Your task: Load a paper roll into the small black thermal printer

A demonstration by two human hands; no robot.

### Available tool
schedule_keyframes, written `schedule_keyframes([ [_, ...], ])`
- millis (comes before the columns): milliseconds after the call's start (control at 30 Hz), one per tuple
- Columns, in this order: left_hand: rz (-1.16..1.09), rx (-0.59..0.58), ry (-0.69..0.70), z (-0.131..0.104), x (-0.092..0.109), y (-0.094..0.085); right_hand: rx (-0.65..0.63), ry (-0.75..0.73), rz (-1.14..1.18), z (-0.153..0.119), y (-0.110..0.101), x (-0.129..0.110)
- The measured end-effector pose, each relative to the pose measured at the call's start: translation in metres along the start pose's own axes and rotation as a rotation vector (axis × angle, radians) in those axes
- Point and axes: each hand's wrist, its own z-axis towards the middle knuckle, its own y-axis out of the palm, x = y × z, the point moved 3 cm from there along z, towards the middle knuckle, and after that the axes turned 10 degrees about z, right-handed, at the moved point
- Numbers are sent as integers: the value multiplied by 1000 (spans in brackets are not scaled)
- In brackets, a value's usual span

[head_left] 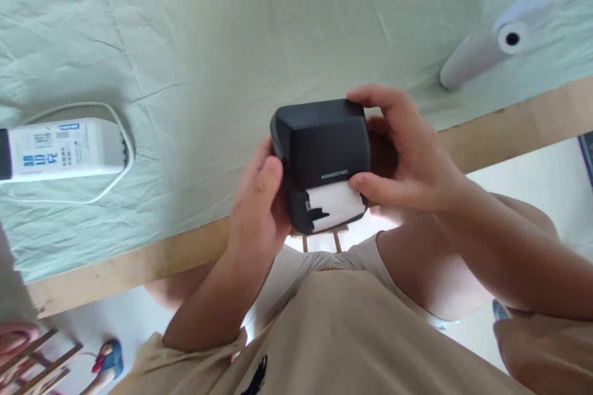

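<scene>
A black label printer (327, 145) marked NIIMBOT is held between my two hands, just above the table's front edge. My left hand (259, 203) grips its left side, thumb along the lower side face. On the right, my right hand (407, 154) wraps round the other side, with one finger at the top corner and the thumb on the front below the lettering. Torn-edged white paper (340, 200) covers much of the printer's lower front. The printer's underside and some of my fingers are hidden.
A white box-shaped device (69, 147) with blue print and a white cable (109, 188) lies at left on the green tablecloth (208, 43). At right rests a white roll-like object (477, 58). The wooden table edge (519, 120) runs slantwise; a foot in a blue shoe (110, 358) shows at lower left.
</scene>
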Motion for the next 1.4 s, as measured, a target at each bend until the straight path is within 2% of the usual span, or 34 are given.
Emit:
schedule_keyframes([
  [67,24,29,3,-6,-1,-4,9,4,-50,0,3,-2],
  [167,59,119,-70,-13,-3,-12,55,-67,-120,2,7,-6],
  [367,109,91,-116,-12,-2,-17,101,-189,-181,4,7,-8],
  [500,84,32,-77,-9,-3,-11,116,-199,-179,-8,4,-7],
  [600,54,-12,-69,-5,-4,-4,190,-196,-185,-17,2,-4],
  [700,34,-18,-5,3,-4,1,240,-200,-124,-19,3,-5],
  [800,25,-35,28,8,-4,3,309,-101,-33,-14,5,-15],
  [867,24,-57,54,8,-2,5,400,-55,-1,-8,3,-27],
  [967,70,-62,42,7,1,9,501,-154,-37,0,-4,-47],
  [1000,87,-54,32,6,2,11,487,-191,-115,3,-5,-51],
  [1067,107,-51,2,6,3,13,363,-204,-364,10,-5,-54],
  [1200,65,-70,5,5,5,14,47,-65,-821,22,1,-47],
  [1300,70,-73,1,3,6,11,-94,-4,-907,29,6,-49],
  [1400,91,-63,-50,0,5,8,-138,33,-873,31,3,-59],
])
